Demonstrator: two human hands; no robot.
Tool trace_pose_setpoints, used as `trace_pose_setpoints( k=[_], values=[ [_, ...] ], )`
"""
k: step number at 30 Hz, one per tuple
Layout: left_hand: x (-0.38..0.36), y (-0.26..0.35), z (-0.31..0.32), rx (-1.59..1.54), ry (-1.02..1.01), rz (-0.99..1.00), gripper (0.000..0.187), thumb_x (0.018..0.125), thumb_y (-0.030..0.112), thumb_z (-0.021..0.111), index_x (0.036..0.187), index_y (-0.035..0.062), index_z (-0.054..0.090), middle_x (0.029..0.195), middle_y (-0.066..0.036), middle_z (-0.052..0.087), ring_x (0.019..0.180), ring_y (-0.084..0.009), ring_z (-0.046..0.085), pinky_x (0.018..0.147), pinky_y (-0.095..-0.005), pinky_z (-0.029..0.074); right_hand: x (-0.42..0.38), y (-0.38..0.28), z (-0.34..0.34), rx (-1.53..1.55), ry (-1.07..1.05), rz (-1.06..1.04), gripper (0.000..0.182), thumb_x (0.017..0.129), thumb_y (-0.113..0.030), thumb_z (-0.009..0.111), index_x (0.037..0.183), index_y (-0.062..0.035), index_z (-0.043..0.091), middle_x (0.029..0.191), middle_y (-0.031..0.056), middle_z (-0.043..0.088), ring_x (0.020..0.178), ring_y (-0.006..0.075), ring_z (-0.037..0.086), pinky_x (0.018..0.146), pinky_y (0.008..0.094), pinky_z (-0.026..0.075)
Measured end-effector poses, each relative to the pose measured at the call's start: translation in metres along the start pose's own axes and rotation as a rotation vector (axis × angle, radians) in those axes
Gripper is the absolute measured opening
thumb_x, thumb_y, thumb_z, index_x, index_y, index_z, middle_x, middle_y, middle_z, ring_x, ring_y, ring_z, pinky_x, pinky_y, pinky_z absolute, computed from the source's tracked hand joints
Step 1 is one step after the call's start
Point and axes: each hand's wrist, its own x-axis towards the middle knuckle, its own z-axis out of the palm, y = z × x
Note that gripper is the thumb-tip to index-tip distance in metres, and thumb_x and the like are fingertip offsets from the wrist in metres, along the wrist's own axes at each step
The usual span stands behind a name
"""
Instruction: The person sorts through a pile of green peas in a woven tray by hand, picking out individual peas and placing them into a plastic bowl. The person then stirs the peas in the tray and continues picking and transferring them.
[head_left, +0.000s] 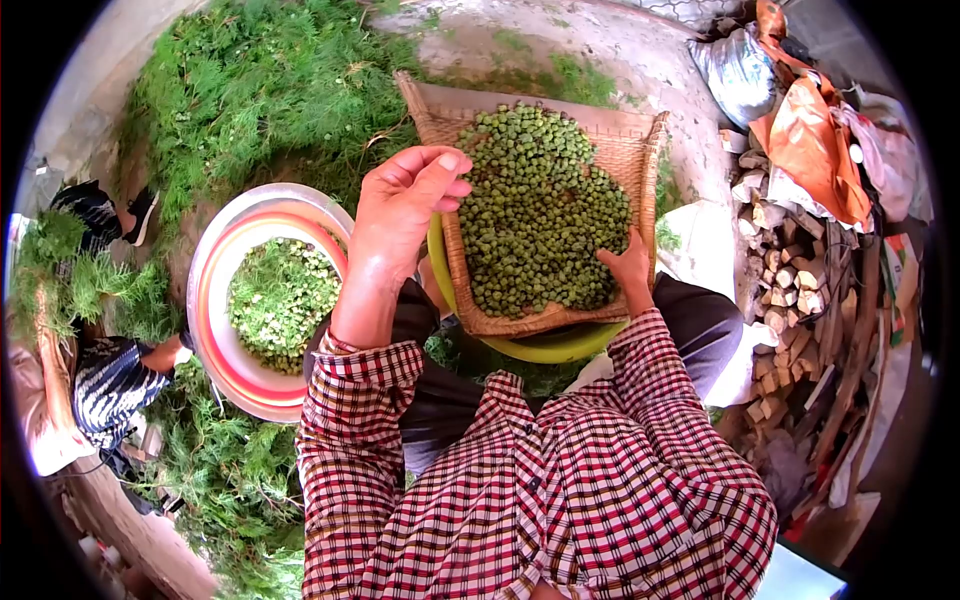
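Note:
My left hand [410, 200] is raised at the left edge of a woven basket [645, 185], thumb pressed against curled fingers. Whether anything small sits in that pinch, I cannot make out. Small round green cones [540, 215] cover most of the basket's floor. My right hand [630, 265] grips the basket's right side, the thumb inside by the cones and the other fingers hidden. Under the basket shows the rim of a yellow-green basin [560, 347], between my knees. To the left stands a metal basin [215, 250] with a red band, holding cones and green sprigs [285, 300].
Feathery green branches [270, 90] are heaped at the upper left, with more [220, 480] at the lower left. Another person's legs [110, 390] show at the far left. Stacked firewood [795, 280] and an orange bag [815, 150] line the right side.

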Motion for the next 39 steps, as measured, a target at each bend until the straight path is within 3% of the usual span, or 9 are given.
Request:
trace_pose_setpoints(
  k=[9,14,23,25,28,32,35,37,39],
  values=[
    [-0.002,-0.001,0.008,0.023,-0.032,-0.034,0.019,0.087,0.017,0.055,0.096,0.001,0.061,0.091,-0.007,0.064,0.075,-0.0121,0.059,0.066,-0.0232,0.047,0.011,-0.01,0.007,0.037,-0.08,0.077,0.093,0.057,-0.033,0.077,0.132,-0.0031,0.031,0.126,0.0194,0.045,0.112,0.0316,0.047,0.092,0.0382,0.039],
    [-0.005,-0.001,0.01,0.013,-0.055,-0.02,0.019,0.087,0.016,0.054,0.096,0.0008,0.061,0.09,-0.007,0.064,0.075,-0.0119,0.059,0.066,-0.0232,0.047,0.019,-0.016,0.009,0.281,-0.171,0.083,0.094,0.061,-0.023,0.078,0.136,-0.0062,0.024,0.134,0.0178,0.034,0.119,0.0297,0.038,0.094,0.0392,0.039],
    [-0.004,-0.003,0.011,0.019,-0.065,-0.024,0.019,0.087,0.016,0.054,0.096,0.0003,0.06,0.091,-0.008,0.064,0.075,-0.0122,0.059,0.066,-0.0232,0.047,0.008,-0.064,0.028,0.638,-0.313,0.172,0.096,0.065,-0.022,0.077,0.138,-0.0085,0.015,0.139,0.0186,0.021,0.124,0.032,0.03,0.098,0.0435,0.035],
    [-0.002,-0.003,0.011,0.027,-0.072,-0.028,0.019,0.087,0.016,0.054,0.096,0.0003,0.06,0.091,-0.008,0.064,0.075,-0.0123,0.059,0.066,-0.0232,0.047,0.006,-0.086,0.035,0.561,-0.325,0.087,0.097,0.064,-0.023,0.078,0.138,-0.0084,0.017,0.138,0.0185,0.023,0.124,0.0314,0.03,0.098,0.043,0.035],
    [-0.002,-0.004,0.011,0.027,-0.068,-0.047,0.022,0.086,0.02,0.057,0.095,0.0008,0.061,0.087,-0.005,0.063,0.073,-0.0109,0.057,0.067,-0.024,0.046,0.005,-0.103,0.049,0.603,-0.245,-0.126,0.097,0.06,-0.029,0.078,0.136,-0.0081,0.022,0.128,0.0183,0.04,0.114,0.0311,0.043,0.095,0.0388,0.038],
    [0.003,-0.007,0.009,0.04,-0.062,-0.054,0.022,0.085,0.021,0.057,0.094,0.0014,0.061,0.087,-0.005,0.063,0.072,-0.0106,0.057,0.065,-0.0232,0.045,-0.013,-0.14,0.056,0.55,-0.203,-0.3,0.092,0.061,-0.028,0.077,0.134,-0.0055,0.025,0.125,0.02,0.041,0.112,0.0326,0.043,0.092,0.0397,0.039],
    [0.005,-0.009,0.009,0.059,-0.06,-0.058,0.022,0.085,0.022,0.057,0.094,0.0022,0.061,0.086,-0.004,0.063,0.072,-0.0103,0.057,0.064,-0.0228,0.045,-0.033,-0.154,0.059,0.209,-0.1,-0.441,0.089,0.062,-0.027,0.074,0.134,-0.0038,0.026,0.119,0.0208,0.045,0.108,0.0329,0.045,0.092,0.0383,0.038],
    [0.006,-0.011,0.009,0.066,-0.056,-0.056,0.021,0.085,0.022,0.057,0.093,0.0025,0.061,0.086,-0.004,0.063,0.071,-0.0102,0.057,0.064,-0.0227,0.045,-0.043,-0.155,0.054,0.293,-0.163,-0.686,0.085,0.064,-0.024,0.073,0.133,-0.0046,0.027,0.112,0.0261,0.046,0.105,0.0372,0.045,0.09,0.0385,0.039],
    [0.006,-0.013,0.008,0.088,-0.041,-0.055,0.021,0.085,0.022,0.057,0.093,0.0027,0.061,0.085,-0.003,0.063,0.071,-0.0098,0.057,0.064,-0.0225,0.045,-0.055,-0.154,0.043,0.292,-0.282,-0.676,0.082,0.063,-0.027,0.072,0.13,-0.0018,0.033,0.118,0.0225,0.045,0.107,0.0338,0.045,0.092,0.0382,0.038]
  ],
)
